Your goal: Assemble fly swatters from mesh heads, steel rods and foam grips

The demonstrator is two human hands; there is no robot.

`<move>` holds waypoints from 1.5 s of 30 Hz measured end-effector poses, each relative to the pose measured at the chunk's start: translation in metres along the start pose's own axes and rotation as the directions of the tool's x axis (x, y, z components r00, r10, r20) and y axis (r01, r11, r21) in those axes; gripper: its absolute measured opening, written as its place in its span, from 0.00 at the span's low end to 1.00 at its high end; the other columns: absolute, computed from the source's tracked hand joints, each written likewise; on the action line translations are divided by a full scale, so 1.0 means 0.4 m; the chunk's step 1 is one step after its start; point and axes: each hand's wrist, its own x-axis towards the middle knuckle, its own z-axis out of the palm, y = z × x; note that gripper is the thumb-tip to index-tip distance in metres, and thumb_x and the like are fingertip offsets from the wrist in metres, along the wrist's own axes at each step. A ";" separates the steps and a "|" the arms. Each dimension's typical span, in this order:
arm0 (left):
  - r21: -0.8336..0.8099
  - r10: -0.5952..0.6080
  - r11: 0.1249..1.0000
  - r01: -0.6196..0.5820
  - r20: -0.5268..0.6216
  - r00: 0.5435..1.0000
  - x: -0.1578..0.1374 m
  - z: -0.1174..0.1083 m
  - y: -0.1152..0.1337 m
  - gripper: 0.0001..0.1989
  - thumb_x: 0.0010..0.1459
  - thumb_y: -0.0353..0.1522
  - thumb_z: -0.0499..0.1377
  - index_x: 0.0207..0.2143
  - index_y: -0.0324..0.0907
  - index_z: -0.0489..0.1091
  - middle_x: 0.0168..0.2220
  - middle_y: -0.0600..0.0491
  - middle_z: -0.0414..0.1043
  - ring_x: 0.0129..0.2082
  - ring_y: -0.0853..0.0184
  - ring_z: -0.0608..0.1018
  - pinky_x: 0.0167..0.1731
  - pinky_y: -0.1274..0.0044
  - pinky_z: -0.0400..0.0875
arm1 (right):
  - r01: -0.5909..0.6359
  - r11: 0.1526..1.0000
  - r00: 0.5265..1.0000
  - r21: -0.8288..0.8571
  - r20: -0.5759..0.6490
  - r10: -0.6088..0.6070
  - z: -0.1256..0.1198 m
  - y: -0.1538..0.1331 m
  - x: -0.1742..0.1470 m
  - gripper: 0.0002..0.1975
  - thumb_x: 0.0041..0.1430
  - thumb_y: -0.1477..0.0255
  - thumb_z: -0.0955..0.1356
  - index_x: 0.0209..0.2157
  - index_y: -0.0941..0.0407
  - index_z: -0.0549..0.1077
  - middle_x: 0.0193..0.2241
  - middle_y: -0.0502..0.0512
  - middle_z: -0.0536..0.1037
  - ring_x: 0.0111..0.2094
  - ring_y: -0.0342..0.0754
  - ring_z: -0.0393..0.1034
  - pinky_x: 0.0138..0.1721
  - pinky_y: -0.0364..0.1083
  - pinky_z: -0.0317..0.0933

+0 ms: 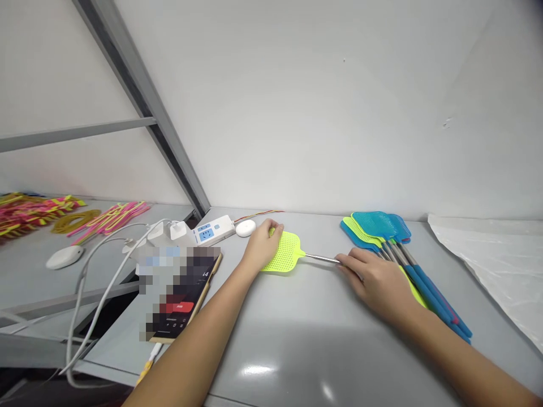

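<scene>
A neon-yellow fly swatter [288, 254] with a perforated square head lies sideways above the grey table. My left hand [263, 246] grips the left edge of its head, thumb and fingers closed on it. The thin metal shaft [319, 258] runs right into my right hand [377, 280], whose fingers are wrapped around it. The handle end is hidden by the right hand and forearm. Just beyond that hand lies a stack of blue and yellow fly swatters [377, 226], heads towards the wall and blue handles [441, 297] towards me.
Left of my forearm lies a partly blurred phone [186, 305] with a cable. Behind it are a white power strip [214, 230], plugs and a round white device [245, 228]. Pink and yellow cords [112, 217] lie far left, past a metal frame post [169, 135]. White sheeting [492, 249] covers the right side.
</scene>
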 end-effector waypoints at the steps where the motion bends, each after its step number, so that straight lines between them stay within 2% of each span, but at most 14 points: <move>1: -0.049 -0.007 0.999 0.008 0.002 1.000 0.004 -0.008 0.005 0.14 0.58 0.44 0.54 0.37 0.43 0.68 0.31 0.52 0.72 0.30 0.65 0.73 0.29 0.76 0.62 | -0.035 0.999 0.999 0.023 0.001 0.035 0.000 0.003 0.002 0.12 0.67 0.68 0.60 0.43 0.52 0.73 0.32 0.53 0.74 0.32 0.45 0.68 0.27 0.44 0.51; 3: -0.145 -0.022 0.989 0.022 0.005 1.000 0.014 -0.029 0.015 0.18 0.58 0.46 0.52 0.43 0.42 0.67 0.35 0.51 0.73 0.31 0.65 0.75 0.29 0.76 0.65 | -0.108 0.992 0.994 0.060 0.010 0.108 0.002 0.004 0.005 0.12 0.67 0.67 0.60 0.43 0.52 0.73 0.34 0.53 0.74 0.33 0.46 0.69 0.28 0.43 0.53; 5: -0.351 -0.068 0.934 0.066 0.008 0.998 0.021 -0.047 0.025 0.22 0.58 0.47 0.50 0.46 0.41 0.66 0.38 0.48 0.74 0.34 0.64 0.76 0.30 0.76 0.68 | -0.172 0.980 0.985 0.096 0.025 0.170 0.007 -0.002 0.008 0.12 0.67 0.68 0.59 0.44 0.53 0.72 0.36 0.54 0.73 0.34 0.47 0.70 0.29 0.44 0.56; 7: -0.620 -0.149 0.776 0.114 -0.005 0.989 0.019 -0.050 0.036 0.22 0.57 0.47 0.50 0.44 0.40 0.66 0.41 0.46 0.74 0.38 0.63 0.77 0.32 0.76 0.70 | -0.206 0.968 0.978 0.144 0.067 0.198 0.014 -0.012 0.010 0.12 0.67 0.68 0.58 0.45 0.54 0.70 0.37 0.55 0.73 0.34 0.47 0.70 0.30 0.44 0.58; 9: -0.802 -0.239 0.590 0.099 -0.056 0.969 0.002 -0.028 0.052 0.21 0.56 0.47 0.51 0.41 0.40 0.67 0.44 0.45 0.74 0.41 0.62 0.77 0.34 0.76 0.71 | -0.217 0.956 0.973 0.199 0.117 0.197 0.020 -0.025 0.012 0.12 0.67 0.69 0.57 0.45 0.55 0.69 0.38 0.56 0.72 0.34 0.48 0.70 0.32 0.45 0.60; 11: -0.847 -0.286 0.531 0.028 -0.149 0.946 -0.028 0.013 0.072 0.20 0.58 0.47 0.49 0.42 0.41 0.67 0.48 0.46 0.73 0.45 0.62 0.76 0.36 0.76 0.72 | -0.225 0.942 0.970 0.251 0.150 0.191 0.020 -0.040 0.014 0.13 0.68 0.69 0.56 0.44 0.55 0.68 0.37 0.56 0.72 0.34 0.48 0.71 0.33 0.45 0.61; 13: -0.851 -0.237 0.526 -0.009 -0.156 0.959 -0.064 0.058 0.096 0.20 0.59 0.46 0.50 0.45 0.44 0.67 0.49 0.48 0.72 0.47 0.62 0.76 0.38 0.75 0.72 | -0.229 0.927 0.968 0.299 0.168 0.185 0.016 -0.055 0.015 0.13 0.68 0.69 0.55 0.44 0.55 0.67 0.37 0.57 0.72 0.34 0.48 0.71 0.33 0.45 0.61; 17: -0.852 -0.128 0.521 0.041 -0.031 0.991 -0.107 0.103 0.124 0.21 0.58 0.47 0.54 0.41 0.39 0.69 0.38 0.46 0.77 0.36 0.62 0.79 0.36 0.71 0.73 | -0.264 0.868 0.953 0.421 0.254 0.167 -0.001 -0.080 0.015 0.11 0.68 0.68 0.55 0.41 0.54 0.66 0.36 0.55 0.74 0.33 0.48 0.70 0.32 0.45 0.59; 22: -0.853 -0.130 0.522 0.023 -0.053 0.990 -0.088 0.085 0.112 0.18 0.58 0.44 0.55 0.41 0.38 0.69 0.35 0.48 0.75 0.34 0.63 0.79 0.36 0.70 0.73 | -0.359 0.721 0.905 0.593 0.409 0.114 0.001 -0.095 0.013 0.13 0.68 0.62 0.55 0.34 0.53 0.64 0.25 0.49 0.72 0.27 0.47 0.67 0.28 0.44 0.56; 26: -0.832 -0.112 0.554 0.040 -0.027 0.993 -0.084 0.081 0.103 0.17 0.58 0.44 0.55 0.41 0.39 0.69 0.35 0.48 0.76 0.33 0.62 0.79 0.37 0.69 0.73 | -0.413 0.596 0.899 0.688 0.412 0.147 0.013 -0.103 0.007 0.17 0.68 0.60 0.54 0.32 0.54 0.64 0.25 0.49 0.71 0.28 0.46 0.66 0.28 0.43 0.55; 31: -0.801 -0.063 0.592 0.089 0.064 0.996 -0.103 0.089 0.110 0.18 0.59 0.45 0.54 0.38 0.39 0.70 0.35 0.46 0.77 0.35 0.61 0.79 0.37 0.69 0.73 | -0.420 0.509 0.905 0.751 0.389 0.173 0.015 -0.107 0.001 0.17 0.67 0.61 0.56 0.30 0.55 0.65 0.25 0.49 0.69 0.28 0.45 0.63 0.31 0.43 0.56; 37: -0.783 0.004 0.614 0.096 0.124 0.992 -0.110 0.088 0.114 0.18 0.61 0.45 0.51 0.37 0.40 0.71 0.33 0.48 0.76 0.33 0.63 0.79 0.36 0.70 0.73 | -0.504 0.317 0.863 0.804 0.487 0.138 0.018 -0.105 0.004 0.19 0.66 0.57 0.55 0.30 0.54 0.65 0.16 0.43 0.55 0.19 0.41 0.50 0.22 0.41 0.48; 39: -0.782 0.015 0.617 0.092 0.129 0.992 -0.108 0.087 0.112 0.18 0.61 0.45 0.51 0.36 0.40 0.71 0.33 0.48 0.76 0.33 0.63 0.79 0.36 0.71 0.72 | -0.506 0.306 0.861 0.806 0.491 0.131 0.019 -0.106 0.006 0.19 0.66 0.56 0.55 0.30 0.54 0.64 0.16 0.43 0.55 0.19 0.41 0.49 0.22 0.41 0.47; 45: -0.740 0.010 0.663 0.113 0.159 0.987 -0.101 0.088 0.100 0.20 0.61 0.46 0.50 0.37 0.40 0.71 0.33 0.48 0.77 0.32 0.63 0.79 0.35 0.72 0.70 | -0.487 0.402 0.871 0.775 0.465 0.158 0.021 -0.113 0.008 0.19 0.67 0.58 0.54 0.30 0.54 0.65 0.18 0.44 0.57 0.21 0.42 0.53 0.24 0.41 0.50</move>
